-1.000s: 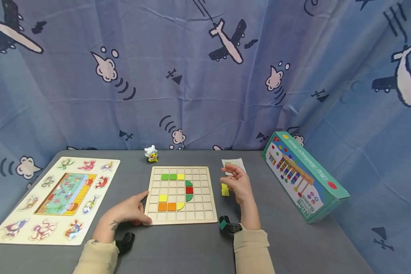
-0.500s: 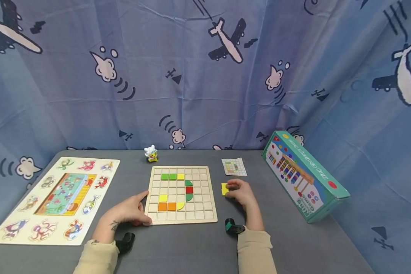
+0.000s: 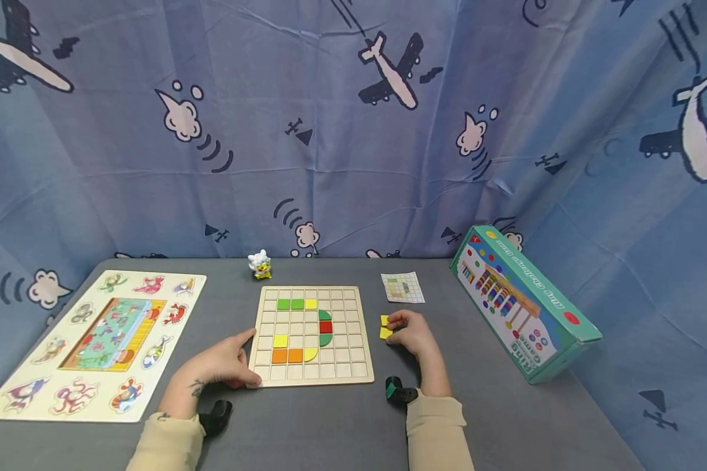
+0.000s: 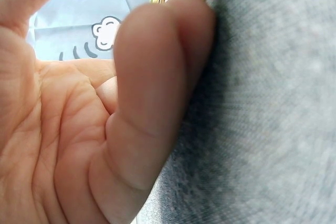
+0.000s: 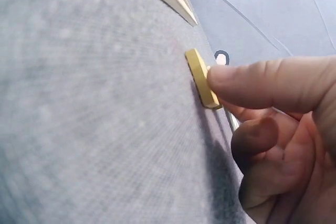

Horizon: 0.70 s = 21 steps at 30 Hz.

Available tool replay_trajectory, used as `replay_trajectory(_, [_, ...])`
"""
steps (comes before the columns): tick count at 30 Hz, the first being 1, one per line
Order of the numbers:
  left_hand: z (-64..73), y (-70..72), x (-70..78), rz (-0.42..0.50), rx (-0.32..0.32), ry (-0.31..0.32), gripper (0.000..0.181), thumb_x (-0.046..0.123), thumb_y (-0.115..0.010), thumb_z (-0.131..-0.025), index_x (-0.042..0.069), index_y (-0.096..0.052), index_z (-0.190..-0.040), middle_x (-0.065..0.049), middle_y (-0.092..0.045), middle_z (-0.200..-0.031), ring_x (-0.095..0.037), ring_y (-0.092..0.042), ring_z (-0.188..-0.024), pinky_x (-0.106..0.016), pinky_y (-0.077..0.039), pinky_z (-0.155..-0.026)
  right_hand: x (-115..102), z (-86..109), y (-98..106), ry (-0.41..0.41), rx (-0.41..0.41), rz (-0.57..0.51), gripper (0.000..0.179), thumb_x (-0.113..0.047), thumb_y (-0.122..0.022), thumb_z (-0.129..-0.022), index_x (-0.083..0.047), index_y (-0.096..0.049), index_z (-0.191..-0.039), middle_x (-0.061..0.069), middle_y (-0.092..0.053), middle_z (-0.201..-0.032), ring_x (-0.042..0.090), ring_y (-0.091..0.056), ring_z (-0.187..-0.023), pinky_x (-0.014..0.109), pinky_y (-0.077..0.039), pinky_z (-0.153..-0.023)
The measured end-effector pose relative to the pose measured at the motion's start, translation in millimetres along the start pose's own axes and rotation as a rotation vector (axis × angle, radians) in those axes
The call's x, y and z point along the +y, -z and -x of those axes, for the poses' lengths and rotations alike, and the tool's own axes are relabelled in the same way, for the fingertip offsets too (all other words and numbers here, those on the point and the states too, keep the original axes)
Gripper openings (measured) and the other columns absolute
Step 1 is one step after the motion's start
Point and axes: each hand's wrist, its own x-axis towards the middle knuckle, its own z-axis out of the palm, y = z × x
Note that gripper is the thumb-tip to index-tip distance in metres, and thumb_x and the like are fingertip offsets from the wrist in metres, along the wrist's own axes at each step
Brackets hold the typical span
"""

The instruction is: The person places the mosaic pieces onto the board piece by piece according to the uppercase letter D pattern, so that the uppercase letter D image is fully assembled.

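Observation:
In the head view, my left hand [image 3: 220, 363] touches the left edge and near-left corner of the wooden grid board [image 3: 343, 371]. Green, yellow, red and orange tiles lie in its cells, some square and some with a rounded side. Right of the board, my right hand [image 3: 412, 332] pinches at two small yellow tiles [image 3: 385, 333], its thumb and index finger partly covering them. Up close in the right wrist view, the thumb tip presses on a yellow tile [image 5: 202, 80]; the index fingertip is hidden. My left fingers [image 4: 149, 72] curve beside the table in the left wrist view.
A paper pattern card [image 3: 403, 288] lies beyond my right hand. At the far right stands a green game box [image 3: 524, 304]. A picture puzzle board [image 3: 185, 314] lies on the left, and a small white-and-yellow figurine [image 3: 260, 264] stands behind the grid board.
My right hand has come down from above the card to the yellow tiles. Those tiles now show a gap between them. The left hand and the board have stayed still.

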Motion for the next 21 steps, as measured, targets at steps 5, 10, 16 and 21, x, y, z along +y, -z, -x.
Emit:
replay_trajectory(5, [-0.4,0.2,-0.2,0.005,-0.005,0.001,0.106,0.011,-0.082,-0.061,-0.005,-0.019,-0.145,-0.004,-0.053,-0.060,-0.012,-0.046,-0.047,-0.028,-0.041,-0.047,0.6,-0.3,0.0,-0.055,0.009,0.100,0.035,0.009,-0.075,-0.062,0.006,-0.065,-0.096,0.010,-0.056,-0.081,0.019,-0.049,-0.074,0.026,-0.041,-0.062])
replay_trajectory(10, [0.3,1.4,1.1,0.009,-0.014,0.003,0.106,0.011,-0.082,-0.062,-0.005,-0.018,-0.145,-0.004,-0.053,-0.060,-0.012,-0.046,-0.047,-0.027,-0.039,-0.046,0.8,0.3,-0.8,-0.083,0.009,0.173,0.030,0.001,-0.077,-0.064,0.003,-0.067,-0.092,0.008,-0.056,-0.081,0.018,-0.048,-0.071,0.025,-0.038,-0.060])
replay_trajectory(16, [0.6,1.8,1.5,0.020,-0.015,0.010,0.107,0.011,-0.083,-0.061,-0.005,-0.018,-0.145,-0.004,-0.053,-0.060,-0.012,-0.045,-0.047,-0.027,-0.039,-0.046,-2.1,-0.6,-2.9,-0.023,0.047,0.034,0.028,0.003,-0.074,-0.065,0.002,-0.064,-0.091,0.010,-0.059,-0.084,0.018,-0.052,-0.073,0.026,-0.042,-0.061])
replay_trajectory(21, [-0.4,1.2,0.3,0.016,-0.014,0.007,0.107,0.011,-0.083,-0.061,-0.004,-0.019,-0.145,-0.004,-0.053,-0.059,-0.012,-0.045,-0.047,-0.027,-0.039,-0.046,-13.2,-0.4,-10.5,0.048,0.073,-0.250,0.030,0.009,-0.069,-0.066,0.005,-0.058,-0.093,0.004,-0.056,-0.073,0.012,-0.047,-0.061,0.024,-0.039,-0.051])
